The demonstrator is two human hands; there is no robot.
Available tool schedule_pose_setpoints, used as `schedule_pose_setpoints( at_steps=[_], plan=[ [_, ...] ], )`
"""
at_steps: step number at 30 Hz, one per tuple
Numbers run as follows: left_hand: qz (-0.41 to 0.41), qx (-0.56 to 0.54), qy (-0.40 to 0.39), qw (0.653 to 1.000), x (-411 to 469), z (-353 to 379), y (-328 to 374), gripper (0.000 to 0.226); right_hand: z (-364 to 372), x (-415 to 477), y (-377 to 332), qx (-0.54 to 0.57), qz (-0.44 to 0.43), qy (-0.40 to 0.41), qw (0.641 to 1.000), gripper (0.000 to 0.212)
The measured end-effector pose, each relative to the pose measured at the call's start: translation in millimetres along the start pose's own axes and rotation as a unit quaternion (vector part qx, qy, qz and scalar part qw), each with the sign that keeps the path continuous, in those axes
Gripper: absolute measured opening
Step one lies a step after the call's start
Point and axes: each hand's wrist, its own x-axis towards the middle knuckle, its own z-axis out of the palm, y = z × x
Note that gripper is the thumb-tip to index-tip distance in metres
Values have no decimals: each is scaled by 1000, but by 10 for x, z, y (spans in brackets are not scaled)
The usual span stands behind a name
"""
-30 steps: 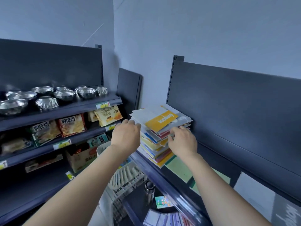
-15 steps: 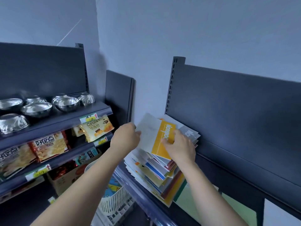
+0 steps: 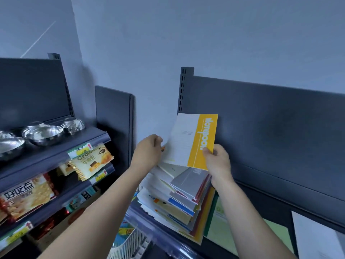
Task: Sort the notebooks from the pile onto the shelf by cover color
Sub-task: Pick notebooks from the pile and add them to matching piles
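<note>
One view is given, from the head camera. One yellow-and-white notebook (image 3: 192,141) is held up clear of the pile (image 3: 179,199), nearly upright, in front of the dark back panel (image 3: 270,128). Its lower right corner is pinched between thumb and curled fingers of the right hand (image 3: 217,161), and its left edge is gripped by the curled fingers of the left hand (image 3: 147,152). The pile itself is left leaning and fanned out at the near end of the shelf (image 3: 149,219). Further right on the same shelf a green notebook (image 3: 224,228) and a white notebook (image 3: 313,236) are laid flat, well apart.

The step in hand is judged to be the picking and reading of the top notebook's colour. A spot for yellow is called for next. None is seen started, so a bare stretch of shelf beside the green one would be needed, with the pile kept from sliding.

Against the earlier frames, the notebook is lifted. A second ago it lay flat on top of the pile; half a second ago it was tilted just above it. Both hands are raised with it.
</note>
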Motion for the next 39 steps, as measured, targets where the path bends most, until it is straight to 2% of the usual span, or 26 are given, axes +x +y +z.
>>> schedule_pose_setpoints(
  at_steps=[1,3,4,6,9,17,22,26,31,35,39],
  plan=[
    [19,91,-11,996,35,19,-58,26,-12,2,15,-8,-9,25,1000,11],
    [30,260,-71,963,76,49,-133,31,-48,13,65,-27,-10,55,998,13],
    [22,307,-104,946,91,56,-150,38,-69,16,76,-36,-12,65,997,13],
    [19,333,-132,934,123,63,-162,47,-96,8,82,-54,-20,77,995,14],
    [39,342,-110,932,175,55,-156,45,-107,-12,92,-69,-21,86,994,15],
    [-19,224,-125,966,212,-31,-140,31,-217,-109,106,-69,-20,117,991,19],
    [28,202,-32,979,141,-52,-12,20,-266,-239,92,-53,-27,134,989,17],
    [49,39,-17,998,74,-58,87,16,-345,-353,101,-37,-34,154,987,16],
    [10,-171,-47,984,-169,36,230,16,-636,-494,119,-34,-45,198,979,16],
    [28,-213,-70,974,-531,230,474,18,-1008,-547,162,-41,-40,235,970,14],
    [50,-196,-107,973,-903,547,731,15,-1473,-579,278,-71,-35,251,965,17]
  ],
)
